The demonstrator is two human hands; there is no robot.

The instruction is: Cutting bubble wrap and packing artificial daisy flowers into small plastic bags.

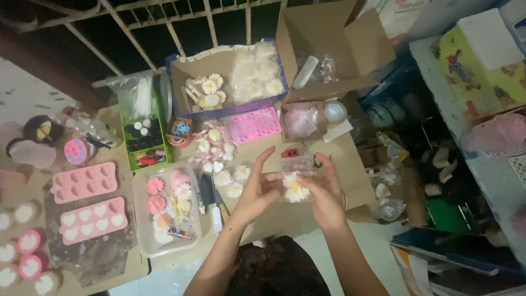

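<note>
Looking down at my 2 hands over a cluttered craft table: my right hand [324, 193] pinches a small white daisy-shaped flower with a yellow centre [296, 189], thumb and fingers closed on its right side, while my left hand [258, 189] touches its left edge, forefinger raised and the other fingers loosely curled. I judge the petals fragile, so too hard a pinch could break 1. A loose grip could drop it among the white flowers [227, 176] just beyond my left fingers.

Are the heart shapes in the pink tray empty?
No, the heart holes in the pink tray are filled with something white.
</note>
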